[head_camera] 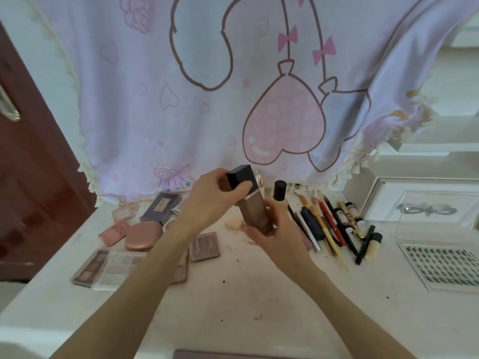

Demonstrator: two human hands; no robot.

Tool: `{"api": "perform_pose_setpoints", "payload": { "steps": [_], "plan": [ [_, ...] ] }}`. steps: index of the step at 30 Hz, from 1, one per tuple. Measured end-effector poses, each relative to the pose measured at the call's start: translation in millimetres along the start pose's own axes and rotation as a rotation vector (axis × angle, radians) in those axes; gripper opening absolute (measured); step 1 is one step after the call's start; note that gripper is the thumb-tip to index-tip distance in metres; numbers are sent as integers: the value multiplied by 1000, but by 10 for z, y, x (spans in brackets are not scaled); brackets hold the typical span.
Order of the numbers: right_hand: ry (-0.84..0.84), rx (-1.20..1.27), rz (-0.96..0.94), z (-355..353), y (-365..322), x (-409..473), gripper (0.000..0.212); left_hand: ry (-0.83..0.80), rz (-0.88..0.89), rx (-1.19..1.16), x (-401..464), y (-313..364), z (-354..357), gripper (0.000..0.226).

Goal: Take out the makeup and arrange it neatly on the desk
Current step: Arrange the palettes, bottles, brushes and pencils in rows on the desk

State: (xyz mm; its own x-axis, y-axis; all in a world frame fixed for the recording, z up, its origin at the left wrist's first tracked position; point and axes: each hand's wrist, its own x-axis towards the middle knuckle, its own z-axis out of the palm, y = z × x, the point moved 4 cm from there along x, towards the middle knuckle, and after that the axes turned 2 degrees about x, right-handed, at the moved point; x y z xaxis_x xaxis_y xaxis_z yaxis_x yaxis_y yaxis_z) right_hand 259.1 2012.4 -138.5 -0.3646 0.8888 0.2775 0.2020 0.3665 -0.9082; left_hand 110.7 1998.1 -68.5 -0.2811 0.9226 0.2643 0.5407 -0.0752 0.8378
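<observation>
A brown foundation bottle (255, 212) with a black square cap (239, 177) is held tilted above the white desk (233, 294). My left hand (212, 200) grips the cap end. My right hand (272, 229) holds the bottle's lower body. Several palettes and compacts lie to the left: a pink compact (142, 235), a small pink case (114, 233), a dark box (160, 206), eyeshadow palettes (108, 268) and a mauve palette (204, 246). To the right lies a row of pencils, brushes and tubes (334, 224).
A black-capped bottle (280, 190) stands behind my hands. A clear box (438, 216) and a sheet of false lashes (445, 265) sit at the right. A pink printed cloth (233, 86) hangs behind the desk. A brown door (28, 164) is on the left.
</observation>
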Motion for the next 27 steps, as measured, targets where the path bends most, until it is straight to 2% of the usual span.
{"api": "perform_pose_setpoints", "payload": {
  "steps": [3,7,9,13,16,20,27],
  "plan": [
    [-69,2,-2,-75,-207,-36,32,-11,56,4,-121,122,-34,28],
    [-412,238,84,-167,-474,-77,32,-107,306,-16,-280,356,-139,25],
    [-571,286,85,-163,-611,-115,27,-78,478,38,-350,513,-200,12],
    [-706,339,126,-78,-734,-217,28,47,662,181,-436,642,-222,40],
    [-662,309,132,-28,-715,-276,25,96,615,168,-443,564,-229,38],
    [-601,254,169,10,-656,-305,35,141,450,45,-436,429,-219,35],
    [-564,203,213,-30,-562,-282,25,170,315,8,-395,335,-161,37]
  ]
}}
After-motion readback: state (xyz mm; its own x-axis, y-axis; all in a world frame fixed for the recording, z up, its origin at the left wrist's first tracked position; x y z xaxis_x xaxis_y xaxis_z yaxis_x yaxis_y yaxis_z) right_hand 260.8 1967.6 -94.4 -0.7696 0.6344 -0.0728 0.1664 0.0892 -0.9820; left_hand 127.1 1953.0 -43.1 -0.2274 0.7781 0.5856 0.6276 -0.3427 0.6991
